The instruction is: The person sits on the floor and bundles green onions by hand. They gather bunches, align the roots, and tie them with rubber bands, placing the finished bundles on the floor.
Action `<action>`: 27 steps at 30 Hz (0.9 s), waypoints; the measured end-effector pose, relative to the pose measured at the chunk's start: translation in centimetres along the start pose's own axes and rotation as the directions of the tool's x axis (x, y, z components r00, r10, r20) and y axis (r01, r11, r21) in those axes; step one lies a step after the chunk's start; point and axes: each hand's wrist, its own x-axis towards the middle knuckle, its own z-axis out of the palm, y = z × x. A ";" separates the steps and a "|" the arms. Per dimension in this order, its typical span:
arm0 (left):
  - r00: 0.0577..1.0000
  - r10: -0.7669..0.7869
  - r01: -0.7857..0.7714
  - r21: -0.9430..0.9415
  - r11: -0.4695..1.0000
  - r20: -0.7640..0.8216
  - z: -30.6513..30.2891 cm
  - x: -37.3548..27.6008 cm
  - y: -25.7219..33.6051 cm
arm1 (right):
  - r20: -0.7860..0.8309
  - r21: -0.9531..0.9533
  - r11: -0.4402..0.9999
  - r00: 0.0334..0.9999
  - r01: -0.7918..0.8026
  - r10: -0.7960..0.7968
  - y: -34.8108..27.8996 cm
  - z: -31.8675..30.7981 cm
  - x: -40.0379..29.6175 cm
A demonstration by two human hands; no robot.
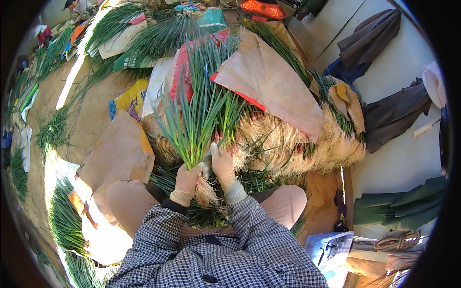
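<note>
My gloved left hand [186, 183] is closed around the lower stalks of a bunch of green onions [192, 140]. Its leaves fan upward and its pale roots [206, 190] hang below the fist. Close on the right of it, my gloved right hand [222, 163] points upward with the thumb raised, near the pinkish bases of more green onions; whether it grips any stalk cannot be told. Behind both hands lies a large pile of green onions, its stringy roots [281, 140] facing me, partly under a tan woven sack [272, 82] with a red edge.
Loose leaves [259, 181] lie between my knees. A tan sheet [115, 151] is at the left, with more onion bunches [65, 216] beyond it. At the lower right are a plastic bin [326, 248] and a coiled rope [398, 242]. Dark clothes [396, 111] hang on the right wall. People sit at the far upper left.
</note>
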 end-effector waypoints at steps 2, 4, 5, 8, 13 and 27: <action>0.999 0.024 -0.025 0.044 0.999 0.028 -0.8 -0.2 0.3 | -0.089 -0.148 0.971 0.976 0.187 -0.201 2.0 1.1 0.5; 1.000 -0.003 0.003 0.020 1.000 0.028 0.3 -0.3 0.3 | -0.126 -0.135 0.985 0.984 0.107 -0.124 2.3 1.2 2.8; 0.999 -0.041 0.041 -0.008 0.999 0.003 0.7 -0.9 0.3 | -0.152 -0.140 0.987 0.984 0.072 -0.094 2.9 1.0 2.3; 0.999 -0.053 0.052 -0.051 0.997 -0.011 -0.6 -1.0 -0.3 | -0.201 -0.133 0.991 0.979 -0.025 -0.002 4.3 2.4 1.9; 0.999 -0.024 0.024 -0.005 1.000 -0.041 -0.2 -1.8 0.8 | -0.292 0.444 0.867 0.878 -0.226 0.379 1.5 0.0 3.7; 0.973 -0.226 0.203 -0.314 0.927 -0.038 -1.9 -0.4 1.2 | 0.340 0.882 0.255 0.909 -0.397 0.241 0.1 1.9 -1.8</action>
